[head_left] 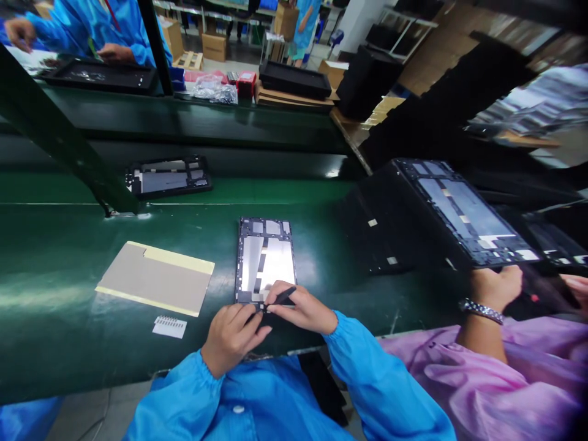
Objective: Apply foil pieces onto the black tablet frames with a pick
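Observation:
A tablet frame (265,257) lies open on the green belt (55,269) in front of me, its metal inside facing up. Both my hands meet at its near edge. My right hand (301,308) pinches a thin black strip-like tool (283,297) against the frame. My left hand (231,336) has its fingers curled and touches the same spot; what it grips is hidden. Both sleeves are blue.
A grey sheet with yellow edges (156,278) and a small white label strip (169,326) lie to the left. Another frame (168,176) sits further back. A co-worker in pink (489,294) at my right holds a tablet frame (459,211). A green post (59,138) slants at left.

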A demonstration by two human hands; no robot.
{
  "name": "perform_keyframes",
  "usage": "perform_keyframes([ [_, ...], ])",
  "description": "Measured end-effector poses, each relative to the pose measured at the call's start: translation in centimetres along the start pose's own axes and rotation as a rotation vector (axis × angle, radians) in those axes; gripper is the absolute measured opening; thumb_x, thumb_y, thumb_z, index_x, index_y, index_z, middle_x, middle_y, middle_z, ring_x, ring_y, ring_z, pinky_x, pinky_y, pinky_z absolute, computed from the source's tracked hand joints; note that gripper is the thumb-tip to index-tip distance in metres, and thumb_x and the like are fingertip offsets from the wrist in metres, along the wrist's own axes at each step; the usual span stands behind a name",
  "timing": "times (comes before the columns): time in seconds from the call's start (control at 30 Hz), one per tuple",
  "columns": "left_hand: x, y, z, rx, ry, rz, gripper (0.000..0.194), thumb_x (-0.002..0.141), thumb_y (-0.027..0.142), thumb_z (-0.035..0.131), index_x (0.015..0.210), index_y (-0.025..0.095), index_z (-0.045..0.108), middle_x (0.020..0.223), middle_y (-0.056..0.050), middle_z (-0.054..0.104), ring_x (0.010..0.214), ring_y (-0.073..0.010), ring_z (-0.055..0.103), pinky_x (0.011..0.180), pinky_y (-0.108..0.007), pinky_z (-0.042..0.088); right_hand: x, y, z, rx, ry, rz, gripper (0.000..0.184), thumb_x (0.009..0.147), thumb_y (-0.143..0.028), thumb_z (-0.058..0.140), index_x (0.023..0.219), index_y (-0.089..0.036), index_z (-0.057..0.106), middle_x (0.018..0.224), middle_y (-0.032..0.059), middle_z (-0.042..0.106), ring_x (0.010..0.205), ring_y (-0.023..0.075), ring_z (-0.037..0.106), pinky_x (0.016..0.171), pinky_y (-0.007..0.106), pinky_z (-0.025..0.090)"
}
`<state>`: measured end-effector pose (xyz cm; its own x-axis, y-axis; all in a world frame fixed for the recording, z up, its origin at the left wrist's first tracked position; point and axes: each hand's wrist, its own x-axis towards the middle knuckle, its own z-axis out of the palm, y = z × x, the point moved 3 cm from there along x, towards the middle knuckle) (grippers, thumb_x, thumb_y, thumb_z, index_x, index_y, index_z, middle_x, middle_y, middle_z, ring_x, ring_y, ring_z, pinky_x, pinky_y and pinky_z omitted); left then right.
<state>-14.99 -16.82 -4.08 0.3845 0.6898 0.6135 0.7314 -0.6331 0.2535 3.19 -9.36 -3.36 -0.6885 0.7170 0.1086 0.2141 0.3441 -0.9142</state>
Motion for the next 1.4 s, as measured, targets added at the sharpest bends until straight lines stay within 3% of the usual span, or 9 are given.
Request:
perform_keyframes([
  [0.23,0.0,0.0,0.6,-0.023,-0.013,-0.025,0.020,0.093,0.034,0.065,0.104,0.017,0.069,0.095,-0.007,0.074,0.077,-0.0198,0.066,0.061,-0.034,0.046,0.7,0.2,-2.3,0.306,0.403,0.147,0.028,0.089,-0.047,0.071,0.091,-0.024,0.055,0.089,0.0042,0.070,0.086,0.0205,0.070,0.079,0.037,0.058],
  [0.33,-0.2,0.7,0.7,-0.007,-0.060,-0.081,0.023,0.093,0.033,0.065,0.109,0.018,0.068,0.103,-0.009,0.074,0.080,-0.0218,0.066,0.062,-0.036,0.048,3.3,-1.3,-2.3,0.305,0.397,0.148,0.033,0.084,-0.050,0.076,0.089,-0.024,0.056,0.088,0.0044,0.070,0.084,0.0209,0.070,0.079,0.038,0.058],
  [0.43,-0.7,0.4,-1.0,-0.014,-0.096,-0.159,0.025,0.095,0.030,0.061,0.116,0.018,0.066,0.117,-0.011,0.072,0.093,-0.0242,0.068,0.071,-0.039,0.055,7.7,-2.7,-0.5,0.342,0.354,0.162,0.034,0.082,-0.049,0.078,0.091,-0.024,0.058,0.089,0.0045,0.070,0.085,0.0205,0.070,0.081,0.038,0.059],
  [0.53,-1.8,-3.5,-4.6,-0.003,-0.007,-0.312,0.023,0.097,0.026,0.055,0.118,0.021,0.064,0.124,-0.011,0.069,0.108,-0.0242,0.067,0.087,-0.040,0.057,13.8,-2.7,3.3,0.436,0.273,0.210,0.036,0.079,-0.050,0.080,0.092,-0.023,0.059,0.088,0.0028,0.069,0.082,0.0187,0.071,0.081,0.036,0.061],
  [0.63,-4.0,-10.4,-8.4,0.173,0.114,-0.532,0.022,0.098,0.025,0.054,0.118,0.022,0.063,0.128,-0.012,0.067,0.119,-0.0273,0.064,0.098,-0.046,0.055,20.2,-1.4,8.6,0.535,0.132,0.250,0.042,0.070,-0.050,0.085,0.089,-0.023,0.059,0.079,-0.0006,0.068,0.072,0.0170,0.070,0.075,0.035,0.062],
  [0.73,-6.7,-16.0,-9.9,0.284,0.038,-0.609,0.026,0.096,0.031,0.058,0.119,0.019,0.064,0.134,-0.015,0.065,0.123,-0.0330,0.063,0.100,-0.055,0.053,25.0,0.2,13.1,0.570,0.090,0.277,0.048,0.060,-0.051,0.088,0.085,-0.024,0.058,0.066,-0.0048,0.064,0.061,0.0156,0.067,0.065,0.033,0.061],
  [0.8,-8.0,-17.7,-9.6,0.292,-0.008,-0.627,0.025,0.095,0.030,0.060,0.116,0.019,0.065,0.135,-0.015,0.065,0.123,-0.0330,0.063,0.102,-0.056,0.052,26.8,1.2,14.7,0.568,0.091,0.287,0.049,0.058,-0.052,0.088,0.083,-0.024,0.056,0.062,-0.0067,0.061,0.058,0.0151,0.066,0.062,0.032,0.060],
  [1.23,-8.7,-17.4,-8.7,0.275,0.005,-0.666,0.025,0.092,0.028,0.064,0.116,0.022,0.066,0.137,-0.012,0.064,0.126,-0.0308,0.061,0.106,-0.054,0.049,27.3,2.6,15.5,0.543,0.074,0.308,0.047,0.059,-0.047,0.090,0.084,-0.021,0.059,0.066,-0.0037,0.065,0.063,0.0164,0.069,0.065,0.032,0.060],
  [1.4,-8.7,-17.6,-8.7,0.293,-0.011,-0.643,0.025,0.093,0.031,0.063,0.116,0.022,0.066,0.136,-0.012,0.064,0.124,-0.0313,0.062,0.105,-0.054,0.049,27.3,1.0,15.3,0.569,0.073,0.297,0.050,0.057,-0.053,0.089,0.081,-0.022,0.059,0.065,-0.0040,0.064,0.060,0.0162,0.069,0.064,0.033,0.061],
])
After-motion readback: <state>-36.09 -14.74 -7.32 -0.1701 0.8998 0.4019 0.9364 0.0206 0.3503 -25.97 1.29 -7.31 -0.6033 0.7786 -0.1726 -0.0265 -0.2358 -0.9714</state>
